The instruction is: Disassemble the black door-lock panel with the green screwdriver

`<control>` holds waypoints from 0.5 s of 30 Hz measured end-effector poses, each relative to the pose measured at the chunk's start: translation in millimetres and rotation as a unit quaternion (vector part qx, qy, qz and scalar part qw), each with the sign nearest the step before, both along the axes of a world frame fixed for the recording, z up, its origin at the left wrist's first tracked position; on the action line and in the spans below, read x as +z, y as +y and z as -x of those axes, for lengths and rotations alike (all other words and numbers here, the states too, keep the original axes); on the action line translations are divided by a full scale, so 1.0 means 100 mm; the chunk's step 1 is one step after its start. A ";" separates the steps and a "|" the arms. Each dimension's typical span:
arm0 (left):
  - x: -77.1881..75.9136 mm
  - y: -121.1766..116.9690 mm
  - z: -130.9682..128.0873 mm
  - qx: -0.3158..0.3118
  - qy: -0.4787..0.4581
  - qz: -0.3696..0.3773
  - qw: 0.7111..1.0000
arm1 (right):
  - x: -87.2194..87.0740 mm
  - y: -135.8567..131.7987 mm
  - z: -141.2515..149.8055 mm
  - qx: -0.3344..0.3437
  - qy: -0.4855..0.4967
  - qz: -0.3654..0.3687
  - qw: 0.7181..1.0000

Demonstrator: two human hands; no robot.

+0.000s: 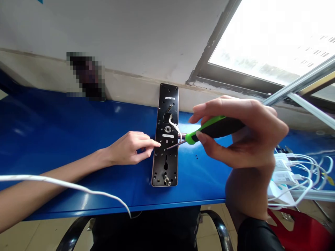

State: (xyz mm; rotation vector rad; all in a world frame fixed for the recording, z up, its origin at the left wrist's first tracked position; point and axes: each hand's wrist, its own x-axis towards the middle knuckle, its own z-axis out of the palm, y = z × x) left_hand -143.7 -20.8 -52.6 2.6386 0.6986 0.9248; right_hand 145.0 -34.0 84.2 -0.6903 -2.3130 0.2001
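A long black door lock panel [162, 162] lies with its inner side up on the blue table, its long side running away from me. My left hand [133, 148] is closed at its left edge, index fingertip on the face and thumb against the side. In my right hand [243, 132] is a screwdriver [192, 138] with a green and black handle, fingers wrapped around it. Its tip meets the panel near a small hole, right of my left fingertip. A white cable [171, 122] comes out of the panel's square opening. Small dark screws [196, 156] lie to the right.
White adapters [284, 167] with tangled cables sit at the right by a metal frame [295, 83]. Another white cable [78, 186] crosses above my left forearm. The wall and window [261, 45] border the blue table [117, 122] behind. A red stool [300, 226] stands below right.
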 end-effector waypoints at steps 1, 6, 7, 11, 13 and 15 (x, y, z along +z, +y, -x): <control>0.07 -0.01 -0.07 0.015 -0.014 -0.009 1.000 | 0.03 0.00 -0.06 -0.011 0.003 -0.005 1.000; 0.36 0.06 -0.52 -0.005 0.042 -0.003 0.999 | 0.19 0.01 -0.33 -0.051 -0.028 -0.002 0.998; 0.39 0.09 -0.61 -0.021 0.056 -0.004 0.998 | 0.22 0.01 -0.38 -0.050 -0.025 0.005 0.998; 0.45 0.24 -0.96 -0.071 0.123 -0.005 0.990 | 0.37 0.04 -0.53 -0.035 -0.050 0.069 0.996; 0.47 0.32 -1.13 -0.095 0.161 0.008 0.982 | 0.40 0.08 -0.63 -0.041 -0.073 0.104 0.991; 0.48 0.40 -1.29 -0.123 0.208 0.030 0.970 | 0.40 0.14 -0.75 -0.046 -0.088 0.117 0.988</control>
